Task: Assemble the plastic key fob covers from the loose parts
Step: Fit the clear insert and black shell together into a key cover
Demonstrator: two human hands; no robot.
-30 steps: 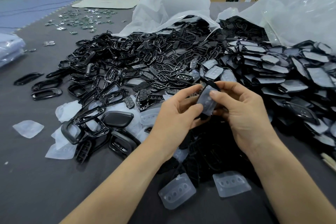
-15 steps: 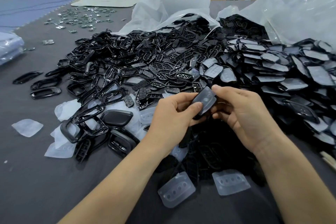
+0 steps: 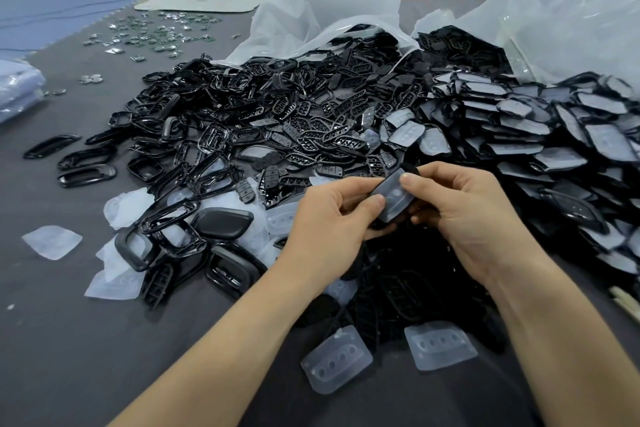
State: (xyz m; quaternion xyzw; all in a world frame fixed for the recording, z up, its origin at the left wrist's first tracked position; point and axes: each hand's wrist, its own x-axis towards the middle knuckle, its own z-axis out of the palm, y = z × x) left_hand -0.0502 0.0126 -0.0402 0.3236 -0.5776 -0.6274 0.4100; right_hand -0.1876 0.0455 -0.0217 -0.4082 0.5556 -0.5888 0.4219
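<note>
We find two bags (image 3: 329, 10) behind the parts heap (image 3: 277, 121) and metal pieces (image 3: 156, 35) behind it to the left. Before the heap, the left hand (image 3: 332, 222) and right hand (image 3: 474, 215) hold one cover (image 3: 393, 199); two pads (image 3: 336, 359) lie nearer us still.

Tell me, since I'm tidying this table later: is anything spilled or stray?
Yes. Black parts spill from two open plastic bags into one mixed heap over the table. Loose clear pads lie at the near edge and far left.
</note>
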